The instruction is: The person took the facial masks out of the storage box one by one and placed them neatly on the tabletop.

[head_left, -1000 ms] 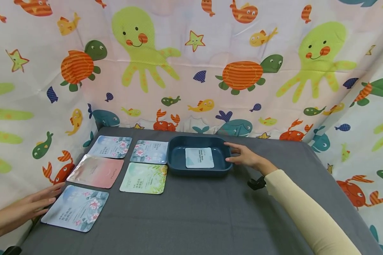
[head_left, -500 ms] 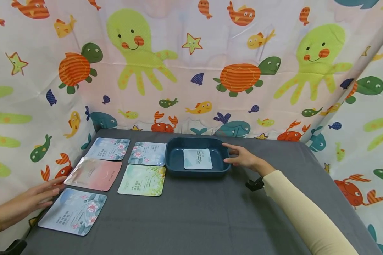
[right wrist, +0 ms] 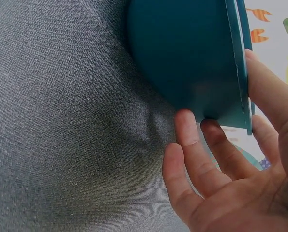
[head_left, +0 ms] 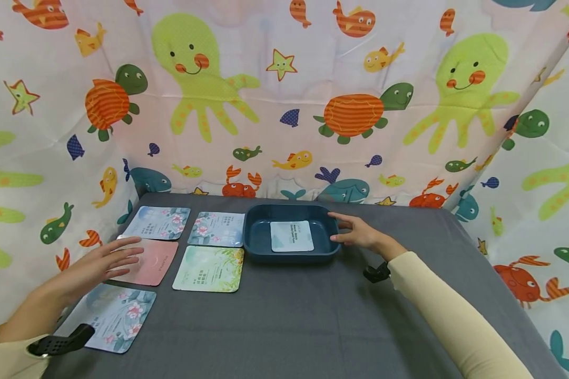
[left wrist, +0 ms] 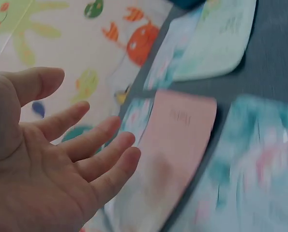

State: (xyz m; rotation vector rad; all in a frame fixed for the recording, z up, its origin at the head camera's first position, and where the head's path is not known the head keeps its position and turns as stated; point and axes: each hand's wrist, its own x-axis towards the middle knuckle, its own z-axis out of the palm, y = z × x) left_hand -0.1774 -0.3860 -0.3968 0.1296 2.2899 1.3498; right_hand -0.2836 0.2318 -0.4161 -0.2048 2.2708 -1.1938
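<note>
My left hand (head_left: pixel 99 260) hangs with fingers spread and nothing between them, over the left column of sheet mask packets. In the head view it partly covers the pink packet (head_left: pixel 154 262); its wrist overlaps a large blue floral packet (head_left: pixel 118 321). The left wrist view shows the palm (left wrist: pixel 42 179) and the pink packet (left wrist: pixel 182 125) beyond the fingertips. At the right end of a dark teal basin (head_left: pixel 289 259), my right hand (head_left: pixel 357 233) holds the rim, with thumb over the edge and fingertips against the outer wall (right wrist: pixel 192 63). A pale packet (head_left: pixel 291 236) lies inside the basin.
More packets lie left of the basin: a green one (head_left: pixel 208 268), a blue floral one (head_left: pixel 216 229) right beside the basin, and another blue one (head_left: pixel 157 222) at the far left. Grey cloth (head_left: pixel 275 321) covers the table. A sea-animal curtain (head_left: pixel 265 95) hangs behind and at both sides.
My left hand has risen from beside the large blue packet at the table's left edge and moved up and right over the pink packet. The right hand stays at the basin.
</note>
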